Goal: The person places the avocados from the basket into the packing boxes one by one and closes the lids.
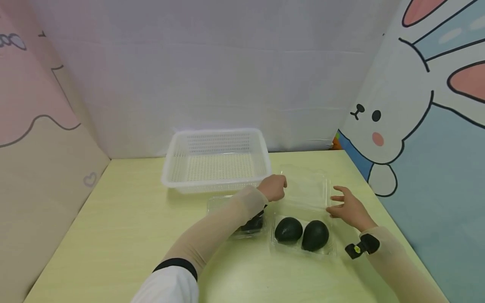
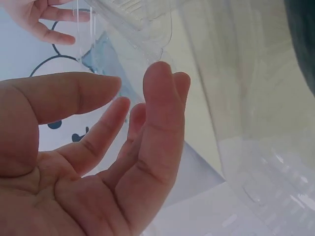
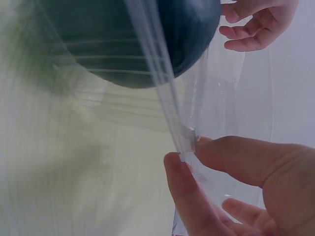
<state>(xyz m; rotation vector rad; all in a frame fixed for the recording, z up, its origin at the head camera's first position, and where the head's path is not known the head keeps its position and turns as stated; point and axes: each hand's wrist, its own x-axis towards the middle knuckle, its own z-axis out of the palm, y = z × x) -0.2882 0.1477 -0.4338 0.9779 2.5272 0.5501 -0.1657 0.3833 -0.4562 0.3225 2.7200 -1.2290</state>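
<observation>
Two dark green avocados (image 1: 315,235) lie in the base of a clear plastic clamshell box (image 1: 276,248). Its transparent lid (image 1: 307,187) stands folded back on the far side. My right hand (image 1: 350,209) pinches the lid's right edge between thumb and finger, plainly seen in the right wrist view, where an avocado (image 3: 194,37) shows behind the plastic. At the lid's left side is my left hand (image 1: 273,187). Its fingers (image 2: 162,113) bend loosely, a gap separates them from the thumb, and the plastic lies close to one fingertip.
A second clear box (image 1: 217,204) with dark fruit (image 1: 253,224) sits to the left, partly covered by my left forearm. Behind it stands a white perforated basket (image 1: 178,184) against the back cloth. A rabbit-printed wall (image 1: 428,202) borders the table on the right.
</observation>
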